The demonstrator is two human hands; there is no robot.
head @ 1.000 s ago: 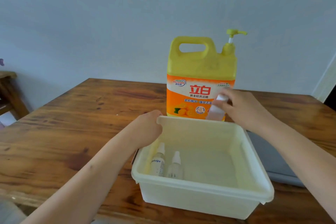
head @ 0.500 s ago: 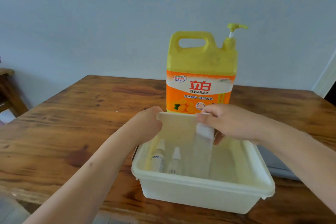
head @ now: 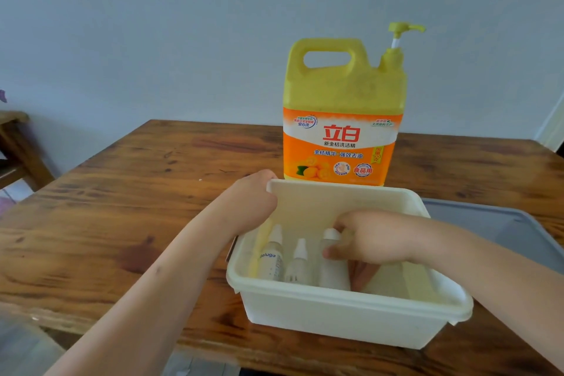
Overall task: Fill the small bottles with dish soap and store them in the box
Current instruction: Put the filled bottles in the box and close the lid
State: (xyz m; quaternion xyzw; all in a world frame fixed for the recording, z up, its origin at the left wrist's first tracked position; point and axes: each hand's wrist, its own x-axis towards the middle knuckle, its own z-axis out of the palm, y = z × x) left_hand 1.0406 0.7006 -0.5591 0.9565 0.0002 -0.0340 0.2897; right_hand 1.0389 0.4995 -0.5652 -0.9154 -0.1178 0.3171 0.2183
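Inside the cream plastic box (head: 335,314) on the wooden surface (head: 122,223), the right hand (head: 375,238) pinches a small translucent bottle (head: 332,272) with a white cap, just beside two similar pointed-cap bottles (head: 271,256). The left hand (head: 253,204) grips the box's far-left corner.

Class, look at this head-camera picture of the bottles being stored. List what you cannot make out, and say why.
All in the head view:
1. Third bottle: its fill level is not visible, as the right hand holding it covers its upper part.
2. Left hand: its fingertips are hidden at the corner of the box that it grips.
3. Soap jug: how much soap is left is hidden by opaque plastic.
4. Grey object: partly covered by the box and the right arm.
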